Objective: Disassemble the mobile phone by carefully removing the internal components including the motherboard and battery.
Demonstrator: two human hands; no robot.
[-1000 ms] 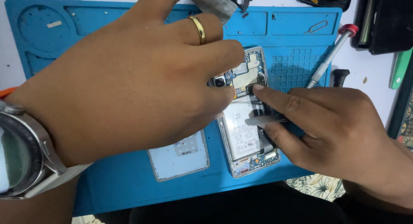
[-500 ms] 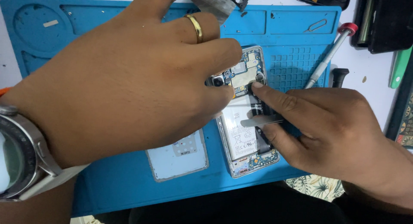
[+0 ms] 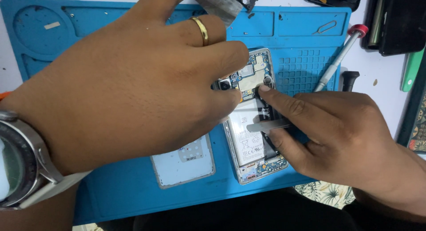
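Observation:
An opened smartphone (image 3: 253, 142) lies on a blue repair mat (image 3: 133, 195), its circuit board and white battery exposed. My left hand (image 3: 133, 89), with a gold ring and a wristwatch, covers the phone's left side, fingertips resting on the upper part by the camera module. My right hand (image 3: 346, 138) holds metal tweezers (image 3: 266, 126) across the battery while its index fingertip presses on the circuit board near the top.
A white back cover (image 3: 184, 162) lies on the mat left of the phone. A red-capped screwdriver (image 3: 339, 58), a SIM pin (image 3: 326, 27) and a small black part (image 3: 348, 79) sit at the right. Dark cases (image 3: 395, 22) stand at top right.
Both hands stay nearly in place. My right index fingertip has shifted slightly on the circuit board.

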